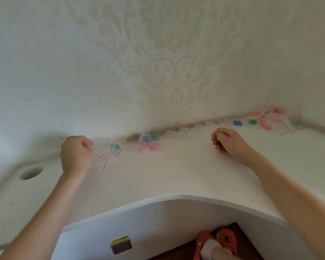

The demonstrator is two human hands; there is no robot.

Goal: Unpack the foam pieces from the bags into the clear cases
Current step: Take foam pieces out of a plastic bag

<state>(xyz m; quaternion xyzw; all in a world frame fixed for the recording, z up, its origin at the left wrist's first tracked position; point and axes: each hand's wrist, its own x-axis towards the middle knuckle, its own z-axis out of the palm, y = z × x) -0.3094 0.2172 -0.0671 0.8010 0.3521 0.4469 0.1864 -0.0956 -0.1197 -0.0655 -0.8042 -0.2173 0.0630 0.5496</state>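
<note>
White desk [158, 175] runs up against the patterned wall [158, 53], with a round cable hole [31, 172] at your far left. Your left hand [75, 156] is curled, fingers pinching the edge of a clear zip bag [106, 152] with red seal lines; a teal foam piece [116, 146] sits inside it, and the bag lies on the desk. Your right hand [227, 142] is closed in a loose fist, resting on the desk; can't tell if anything is in it. Row of empty clear cases [188, 131] along the wall between your hands. Left of that row: one case with purple foam [145, 138], a green one [154, 136] just beside it, two pink ones [149, 147] in front. Far right: pile of unopened bags [281, 122] holding blue [237, 123], green, pink and orange pieces.
</note>
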